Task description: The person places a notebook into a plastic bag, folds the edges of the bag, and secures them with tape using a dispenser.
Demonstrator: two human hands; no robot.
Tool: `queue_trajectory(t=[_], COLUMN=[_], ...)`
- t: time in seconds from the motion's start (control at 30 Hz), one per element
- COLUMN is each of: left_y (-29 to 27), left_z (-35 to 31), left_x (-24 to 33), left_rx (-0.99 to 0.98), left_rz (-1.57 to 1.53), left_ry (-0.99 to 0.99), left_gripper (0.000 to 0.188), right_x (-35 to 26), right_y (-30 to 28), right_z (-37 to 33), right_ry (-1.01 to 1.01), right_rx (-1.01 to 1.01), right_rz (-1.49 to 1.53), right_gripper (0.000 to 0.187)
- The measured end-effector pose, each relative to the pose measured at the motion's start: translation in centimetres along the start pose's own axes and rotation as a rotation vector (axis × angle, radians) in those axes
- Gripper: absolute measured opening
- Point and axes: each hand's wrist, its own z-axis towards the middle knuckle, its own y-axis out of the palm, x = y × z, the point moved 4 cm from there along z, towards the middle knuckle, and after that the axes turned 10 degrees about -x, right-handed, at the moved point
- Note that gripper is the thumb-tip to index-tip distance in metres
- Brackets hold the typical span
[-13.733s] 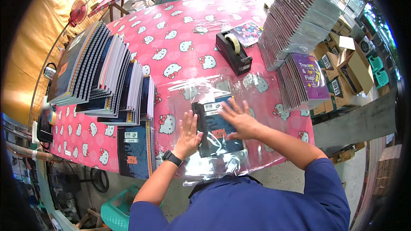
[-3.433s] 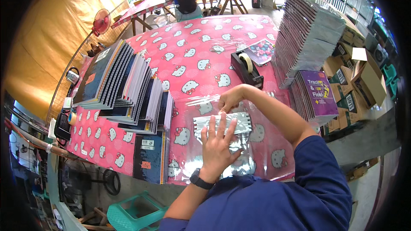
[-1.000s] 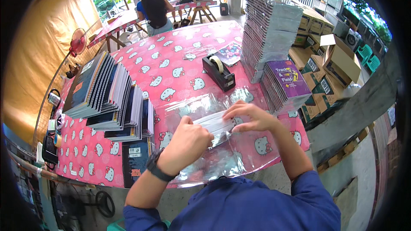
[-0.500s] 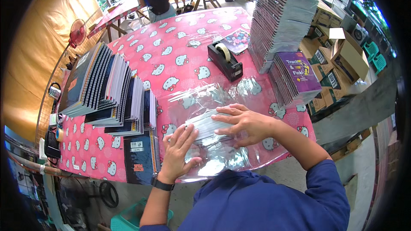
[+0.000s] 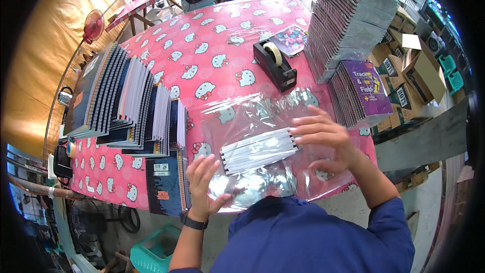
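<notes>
A flat, narrow bundle of white strips with dark ends [image 5: 259,150] lies on a clear plastic sheet [image 5: 242,114] on the pink table. Just left of the bundle, my left hand [image 5: 203,184] is open with its fingers stretched, nearest to the bundle's left end and holding nothing. My right hand [image 5: 327,140] is open too, its fingers spread and slightly blurred beside the bundle's right end. The plastic reflects light brightly near my body. Beyond the sheet stands a black tape dispenser [image 5: 275,68] with a roll of tape.
Spiral notebooks [image 5: 103,96] pile up on the left, with a dark notebook [image 5: 164,184] near the front edge. A tall stack of wrapped notebooks [image 5: 341,25] rises at right, beside a shorter purple-covered stack [image 5: 362,91]. Cardboard boxes [image 5: 404,65] stand beyond them.
Both hands have come off the white bundle and moved apart, my left hand leftward and my right hand rightward. The bundle now shows whole. My view has shifted slightly.
</notes>
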Motion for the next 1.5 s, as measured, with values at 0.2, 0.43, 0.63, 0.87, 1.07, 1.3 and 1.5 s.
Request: queue_trajectory(t=[0.2, 0.43, 0.63, 0.87, 1.07, 1.3, 1.5], left_y=[0.9, 0.0, 1.8, 0.2, -0.1, 1.3, 1.4], left_z=[0.9, 3.2, 5.5, 2.4, 4.1, 6.5, 6.5], left_x=[0.4, 1.6, 3.8, 2.1, 1.2, 2.8, 3.4], left_rx=[-0.237, -0.403, -0.629, -0.268, -0.497, -0.693, -0.658], left_rz=[-0.066, 0.042, 0.163, 0.125, 0.047, 0.132, 0.099], left_ry=[0.014, 0.044, 0.143, 0.087, 0.078, 0.149, 0.073], left_gripper=[0.078, 0.079, 0.073, 0.069, 0.074, 0.078, 0.07], right_x=[1.1, 1.0, 0.5, 1.7, 1.0, 3.6, 19.1], right_y=[3.4, 4.1, 3.8, 4.1, 3.9, 2.7, 5.3], right_z=[-1.0, 2.4, 4.1, 4.3, 4.4, 5.0, 4.1], right_ry=[0.141, 0.083, 0.099, 0.015, 0.02, -0.025, 0.508], right_rx=[-0.176, -0.36, -0.482, -0.448, -0.476, -0.498, -0.031], right_rz=[-0.033, -0.011, -0.078, 0.083, -0.057, 0.389, 0.92], right_gripper=[0.056, 0.061, 0.07, 0.062, 0.063, 0.072, 0.051])
